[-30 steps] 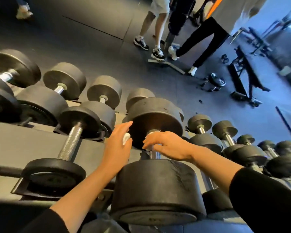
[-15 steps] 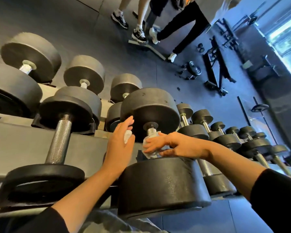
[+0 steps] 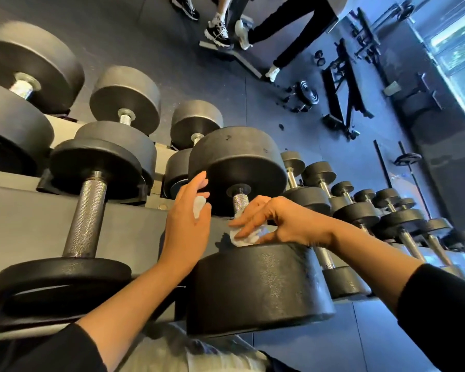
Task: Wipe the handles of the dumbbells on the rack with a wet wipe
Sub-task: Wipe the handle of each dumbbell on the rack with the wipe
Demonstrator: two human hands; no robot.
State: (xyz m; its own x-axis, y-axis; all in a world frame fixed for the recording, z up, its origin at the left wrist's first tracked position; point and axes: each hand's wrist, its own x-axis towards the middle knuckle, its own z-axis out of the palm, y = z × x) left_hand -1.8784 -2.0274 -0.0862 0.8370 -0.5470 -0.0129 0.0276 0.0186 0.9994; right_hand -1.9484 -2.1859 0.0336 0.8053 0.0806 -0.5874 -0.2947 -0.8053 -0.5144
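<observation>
knurled handle [image 3: 239, 202] hemmed between two broad weight heads [image 3: 238, 167], neighbouring dumbbell [image 3: 86, 216] well apart leftward

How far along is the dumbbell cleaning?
Nothing shows which handles are already clean. In hand: the right hand presses a white wipe against the lower end of the big dumbbell's handle, while the left hand holds another white wad beside it. Probably left: the knurled handle next door and the long row of smaller dumbbells.
</observation>
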